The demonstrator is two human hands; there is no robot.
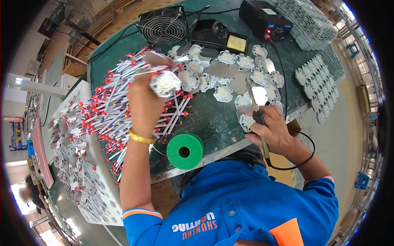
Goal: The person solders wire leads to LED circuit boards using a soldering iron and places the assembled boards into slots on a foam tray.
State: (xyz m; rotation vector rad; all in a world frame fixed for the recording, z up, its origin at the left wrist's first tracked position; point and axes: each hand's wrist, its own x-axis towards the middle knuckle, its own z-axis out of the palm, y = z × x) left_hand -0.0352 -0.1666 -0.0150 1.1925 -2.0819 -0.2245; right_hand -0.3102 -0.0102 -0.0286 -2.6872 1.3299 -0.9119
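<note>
My left hand, with a gold bracelet at the wrist, is closed around a white LED board above the wire pile. My right hand grips a soldering iron, its tip pointing up over the loose boards. Beneath and left of my left hand lies a heap of white wires with red connectors. Loose LED boards are spread across the green bench between my hands. A green solder spool sits near the bench's front edge.
At the back stand a fan, a yellow sponge in its holder and a black soldering station. Stacked boards and a board panel lie right. A white perforated tray with wired boards is at left.
</note>
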